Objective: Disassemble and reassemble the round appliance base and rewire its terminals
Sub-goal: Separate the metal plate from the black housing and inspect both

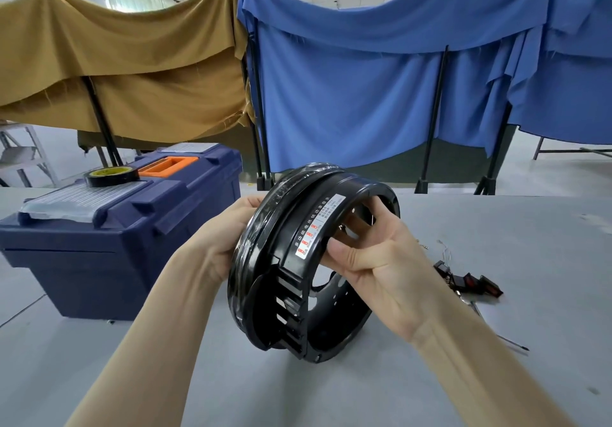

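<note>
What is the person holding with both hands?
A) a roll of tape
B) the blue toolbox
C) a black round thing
C: the left hand and the right hand both grip the black round appliance base.

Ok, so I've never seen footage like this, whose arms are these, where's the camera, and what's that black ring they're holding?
It is one picture from a camera worn on a person's head, looking forward and down, so the arms are the wearer's own. Both bare hands hold a black round base, turned on edge over a grey table. The left hand grips its outer rim; the right hand curls fingers into the hollow middle. At left a blue toolbox carries a tape roll; at right lie small black parts with wires and what looks like a screwdriver.
</note>
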Demonstrator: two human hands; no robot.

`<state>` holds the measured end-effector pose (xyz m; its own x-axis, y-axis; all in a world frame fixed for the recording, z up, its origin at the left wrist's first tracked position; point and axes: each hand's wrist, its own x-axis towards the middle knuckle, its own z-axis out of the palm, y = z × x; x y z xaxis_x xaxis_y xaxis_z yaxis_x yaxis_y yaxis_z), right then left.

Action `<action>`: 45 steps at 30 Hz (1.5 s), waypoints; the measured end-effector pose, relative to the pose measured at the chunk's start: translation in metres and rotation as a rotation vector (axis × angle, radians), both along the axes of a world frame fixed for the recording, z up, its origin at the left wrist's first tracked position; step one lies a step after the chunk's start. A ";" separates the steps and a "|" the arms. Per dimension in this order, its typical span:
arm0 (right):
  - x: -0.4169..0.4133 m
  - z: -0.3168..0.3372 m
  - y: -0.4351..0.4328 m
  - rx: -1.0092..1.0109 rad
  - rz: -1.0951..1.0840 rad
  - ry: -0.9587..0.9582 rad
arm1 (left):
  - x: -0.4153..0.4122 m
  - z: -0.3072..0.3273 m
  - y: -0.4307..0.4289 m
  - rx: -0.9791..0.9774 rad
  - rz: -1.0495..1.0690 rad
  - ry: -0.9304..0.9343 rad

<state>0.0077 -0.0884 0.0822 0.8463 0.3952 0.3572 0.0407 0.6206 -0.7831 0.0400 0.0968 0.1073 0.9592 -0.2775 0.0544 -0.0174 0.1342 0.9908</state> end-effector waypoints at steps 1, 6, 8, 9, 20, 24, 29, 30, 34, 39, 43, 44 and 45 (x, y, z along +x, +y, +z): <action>0.000 0.000 0.000 0.003 -0.003 -0.004 | 0.000 0.001 -0.001 -0.001 0.017 0.006; 0.001 -0.001 0.001 0.020 -0.046 -0.024 | 0.002 0.002 -0.005 -0.015 0.056 0.026; 0.001 -0.001 0.002 0.026 -0.052 -0.024 | 0.002 0.003 -0.004 -0.040 0.062 0.030; 0.001 -0.002 0.002 0.028 -0.056 -0.022 | 0.001 0.005 -0.004 -0.056 0.062 0.030; 0.002 -0.001 0.002 0.049 -0.062 -0.009 | 0.002 0.007 -0.002 -0.047 0.086 0.026; 0.001 -0.001 0.001 0.058 -0.056 -0.009 | 0.003 0.012 -0.001 -0.006 0.120 0.018; 0.001 -0.002 0.003 0.028 -0.087 -0.015 | 0.000 0.012 0.000 -0.040 0.118 0.025; 0.001 -0.002 0.003 0.032 -0.086 -0.015 | 0.000 0.011 -0.001 -0.040 0.114 0.035; 0.001 -0.002 0.002 0.041 -0.086 -0.020 | 0.003 0.011 -0.002 -0.037 0.107 0.058; 0.002 -0.004 0.003 0.038 -0.128 -0.013 | 0.003 0.013 -0.003 0.001 0.091 0.078; 0.002 -0.004 0.003 0.038 -0.141 -0.005 | 0.003 0.017 -0.005 0.051 0.097 0.102; 0.002 -0.003 0.004 0.038 -0.140 -0.005 | 0.002 0.018 -0.005 0.059 0.091 0.103; 0.001 -0.003 0.004 0.039 -0.142 -0.002 | 0.002 0.018 -0.004 0.063 0.086 0.102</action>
<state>0.0091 -0.0848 0.0793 0.8919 0.2575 0.3718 0.1316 0.6387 -0.7581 0.0423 0.0924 0.1257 0.9792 -0.1937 -0.0598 0.0754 0.0740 0.9944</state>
